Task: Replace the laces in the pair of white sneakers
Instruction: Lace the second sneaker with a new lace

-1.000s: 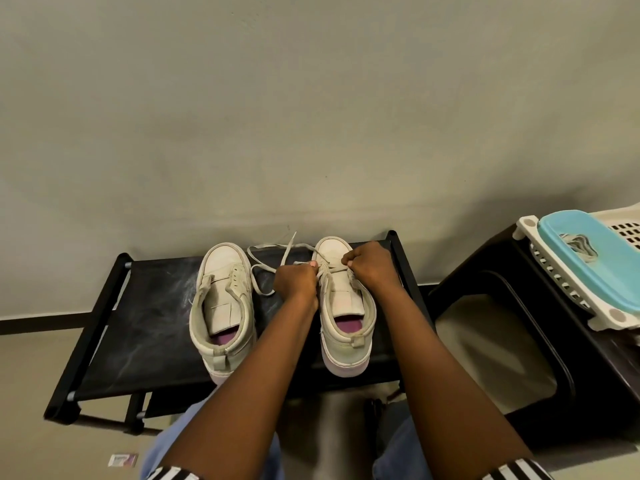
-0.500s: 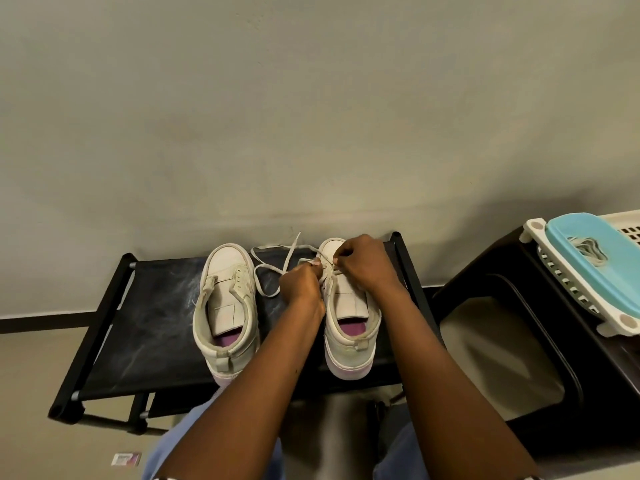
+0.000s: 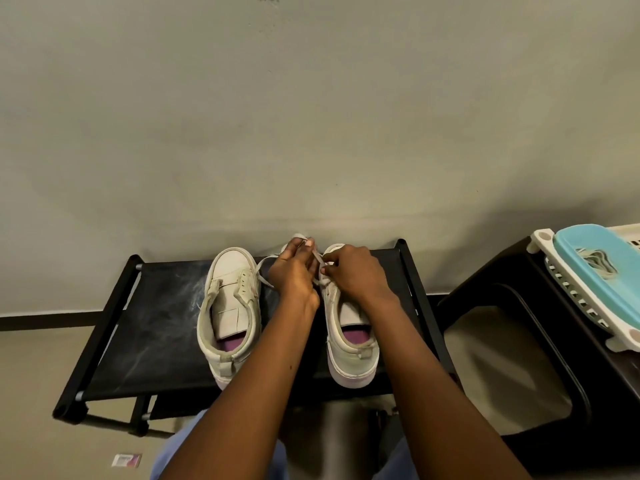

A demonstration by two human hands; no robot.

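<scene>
A plain grey wall (image 3: 311,116) backs a low black rack (image 3: 138,327) on a beige floor (image 3: 34,375). On the rack's dusty top stand the left sneaker (image 3: 230,271) and right sneaker (image 3: 349,355), toes to the wall. Over the right one, the left hand (image 3: 294,275) pinches the lace (image 3: 263,263) with its fingertips; the right hand (image 3: 353,271), fingers curled, pinches it lower. A stool (image 3: 519,306) and a basket (image 3: 588,258) stand to the right.

Two bare forearms (image 3: 252,386), pale blue garment (image 3: 176,455) over the knees.
</scene>
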